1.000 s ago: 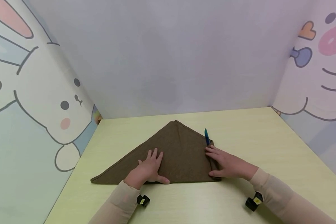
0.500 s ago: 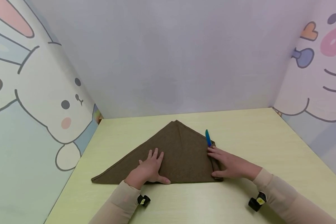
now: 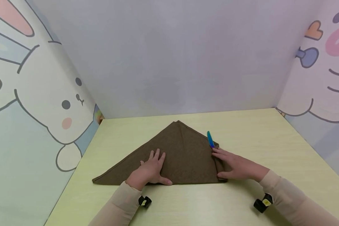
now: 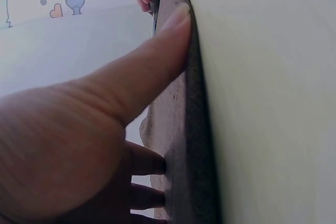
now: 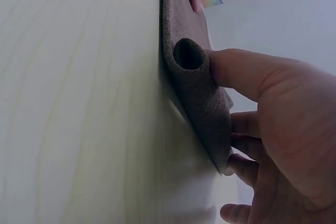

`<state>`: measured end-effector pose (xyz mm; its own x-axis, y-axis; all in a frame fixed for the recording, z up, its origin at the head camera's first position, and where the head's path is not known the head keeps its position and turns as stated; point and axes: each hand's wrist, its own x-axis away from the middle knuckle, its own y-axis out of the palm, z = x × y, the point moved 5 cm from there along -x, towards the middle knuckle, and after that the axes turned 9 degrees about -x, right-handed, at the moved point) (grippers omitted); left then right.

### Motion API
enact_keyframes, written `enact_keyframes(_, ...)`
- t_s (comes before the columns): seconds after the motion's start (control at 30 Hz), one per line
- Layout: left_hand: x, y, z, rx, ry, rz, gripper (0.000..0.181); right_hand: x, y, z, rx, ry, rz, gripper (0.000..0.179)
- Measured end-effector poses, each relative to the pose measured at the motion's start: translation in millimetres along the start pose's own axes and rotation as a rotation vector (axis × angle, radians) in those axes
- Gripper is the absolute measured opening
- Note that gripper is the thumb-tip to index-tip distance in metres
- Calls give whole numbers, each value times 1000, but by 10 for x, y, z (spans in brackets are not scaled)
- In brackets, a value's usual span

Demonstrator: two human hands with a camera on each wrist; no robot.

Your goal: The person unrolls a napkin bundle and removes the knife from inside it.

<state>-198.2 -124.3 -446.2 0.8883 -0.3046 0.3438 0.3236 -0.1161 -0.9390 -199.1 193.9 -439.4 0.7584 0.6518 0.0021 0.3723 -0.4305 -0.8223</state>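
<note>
A brown cloth point(image 3: 183, 160), folded into a triangular shape, lies on the table. My left hand point(image 3: 150, 171) rests spread on its left half, thumb along the front edge; the left wrist view shows the thumb point(image 4: 152, 56) pressing there. At the right end the cloth is turned into a small roll point(image 5: 205, 93). My right hand point(image 3: 235, 164) lies on this roll, fingers extended and thumb against its near end. From the cloth's upper right edge, near my fingertips, sticks a shiny blue-green blade shape point(image 3: 210, 139), like a table knife; its lower part is hidden.
The pale wooden table point(image 3: 251, 131) extends around the cloth on all sides. A plain light screen point(image 3: 172, 62) stands behind it, with cartoon-printed panels at left point(image 3: 39, 125) and right point(image 3: 327, 84). Both wrists carry small black cameras.
My right hand has shifted slightly to the right together with the rolled end, and the cloth reaches a little farther right. More of the blue-green blade shows. My left hand stays in place.
</note>
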Motion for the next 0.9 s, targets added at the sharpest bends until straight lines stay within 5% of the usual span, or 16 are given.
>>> enact_keyframes(0.37,-2,6,1,-7,13,9,121,50,-34,-13,-4,-20,19,79)
enact_keyframes(0.63,6,-19,-30,-7,57,28,116,-124,46,-163,55,-67,38,78)
enact_keyframes(0.77,46,-13,-141,9,55,60,107,-210,127,-191,117,-57,12,80)
enact_keyframes(0.9,121,13,-332,15,-16,74,104,-238,161,-175,146,-24,-5,83)
